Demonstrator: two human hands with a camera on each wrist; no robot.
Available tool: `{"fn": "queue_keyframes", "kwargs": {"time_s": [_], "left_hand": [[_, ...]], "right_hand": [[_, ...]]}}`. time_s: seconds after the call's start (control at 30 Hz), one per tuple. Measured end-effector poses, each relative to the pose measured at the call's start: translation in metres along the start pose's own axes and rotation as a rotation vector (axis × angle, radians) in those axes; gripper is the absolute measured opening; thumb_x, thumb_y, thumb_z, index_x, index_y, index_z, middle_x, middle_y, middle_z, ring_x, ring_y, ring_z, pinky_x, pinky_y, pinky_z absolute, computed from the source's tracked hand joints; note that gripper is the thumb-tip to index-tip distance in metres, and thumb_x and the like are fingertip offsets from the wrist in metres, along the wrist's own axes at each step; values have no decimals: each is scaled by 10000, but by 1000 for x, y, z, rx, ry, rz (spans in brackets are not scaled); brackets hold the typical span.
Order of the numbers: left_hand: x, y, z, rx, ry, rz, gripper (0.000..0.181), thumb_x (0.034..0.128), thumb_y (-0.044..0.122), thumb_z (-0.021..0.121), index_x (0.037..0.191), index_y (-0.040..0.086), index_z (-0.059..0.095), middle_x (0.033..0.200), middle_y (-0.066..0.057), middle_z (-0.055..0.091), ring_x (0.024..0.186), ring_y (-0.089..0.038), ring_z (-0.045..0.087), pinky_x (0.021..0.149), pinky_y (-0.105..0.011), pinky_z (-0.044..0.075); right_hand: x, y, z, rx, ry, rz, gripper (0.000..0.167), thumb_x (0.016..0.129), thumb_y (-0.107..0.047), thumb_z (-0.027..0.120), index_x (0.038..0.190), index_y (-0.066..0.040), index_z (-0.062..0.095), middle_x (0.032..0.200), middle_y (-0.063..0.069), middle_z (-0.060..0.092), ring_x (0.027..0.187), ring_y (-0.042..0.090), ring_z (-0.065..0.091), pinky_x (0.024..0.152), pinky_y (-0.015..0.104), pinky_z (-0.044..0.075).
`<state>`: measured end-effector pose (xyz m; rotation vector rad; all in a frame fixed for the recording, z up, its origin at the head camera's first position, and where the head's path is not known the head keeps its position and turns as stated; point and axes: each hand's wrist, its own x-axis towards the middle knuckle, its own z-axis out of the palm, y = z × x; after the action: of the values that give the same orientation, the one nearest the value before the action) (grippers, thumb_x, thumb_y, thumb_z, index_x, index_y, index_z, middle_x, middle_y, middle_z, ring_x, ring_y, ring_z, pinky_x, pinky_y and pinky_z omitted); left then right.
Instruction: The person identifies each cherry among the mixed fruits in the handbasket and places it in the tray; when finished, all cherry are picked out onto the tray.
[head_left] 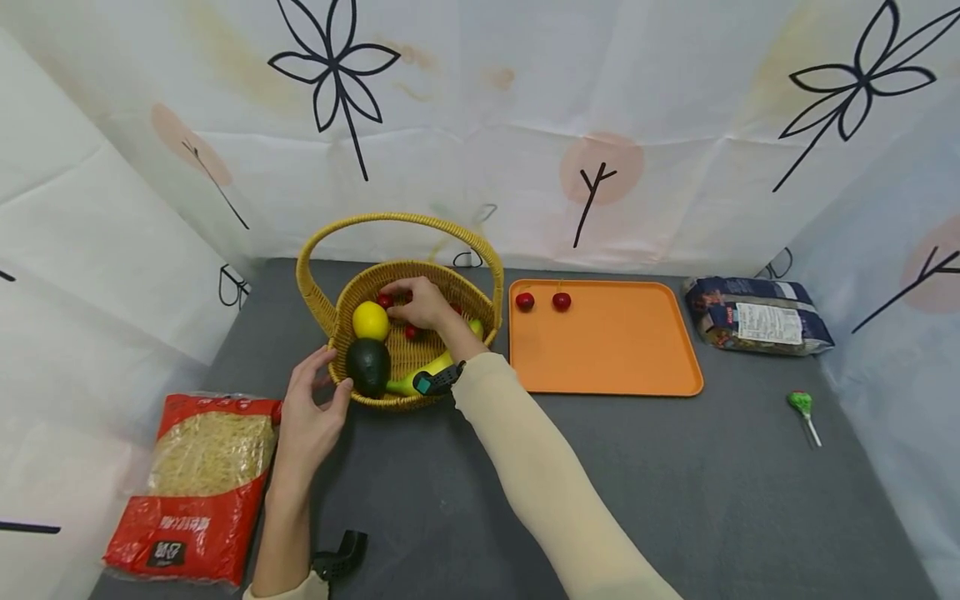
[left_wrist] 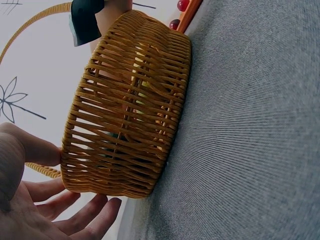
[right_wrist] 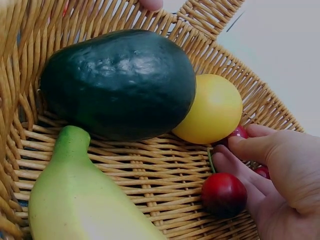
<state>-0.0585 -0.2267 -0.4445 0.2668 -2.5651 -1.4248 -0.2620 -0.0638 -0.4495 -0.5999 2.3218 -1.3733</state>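
Two cherries (head_left: 562, 302) lay on the orange tray (head_left: 607, 346), just right of the wicker basket (head_left: 403, 354) on the counter (head_left: 420, 500). Inside the basket, right hand (head_left: 422, 304) pinched another cherry (head_left: 385, 300) between its fingers, beside a yellow fruit (head_left: 371, 321); dark green fruit (head_left: 367, 367) and banana (right_wrist: 95, 200) near. Left hand (head_left: 315, 408), fingers unclenched, touched basket's outside.

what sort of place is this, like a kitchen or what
Probably a staged tabletop set, not a working kitchen: flower-printed sheets screen three sides of a gray tabletop bearing a wicker basket and an orange tray.
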Motion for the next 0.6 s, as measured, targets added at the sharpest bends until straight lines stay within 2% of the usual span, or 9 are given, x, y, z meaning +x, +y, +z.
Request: {"fn": "queue_keyframes", "kwargs": {"time_s": [0.2,0.37,0.6], "left_hand": [[0,0,-1,6,-2,2,543,1057,112,683,1569,21,527,1714,-205,403,1324,-464,597,790,25,431],[0,0,-2,5,-4,-5,539,1059,112,681,1568,25,529,1713,-197,407,1332,-462,597,787,24,426],[0,1,-2,0,-13,-4,535,1063,120,676,1569,26,528,1714,-196,405,1338,-461,597,792,15,434]], "right_hand": [[1,1,-1,-18,-47,0,455,1068,-71,665,1519,-127,641,1591,129,597,1423,319,576,1156,444,519],[2,1,-2,-23,-96,-11,485,1070,-69,657,1549,-132,613,1630,125,560,1450,314,545,1165,442,504],[2,2,-3,-16,-86,-28,474,1054,-43,670,1523,-98,634,1609,144,581,1463,319,545,1167,442,508]]}}
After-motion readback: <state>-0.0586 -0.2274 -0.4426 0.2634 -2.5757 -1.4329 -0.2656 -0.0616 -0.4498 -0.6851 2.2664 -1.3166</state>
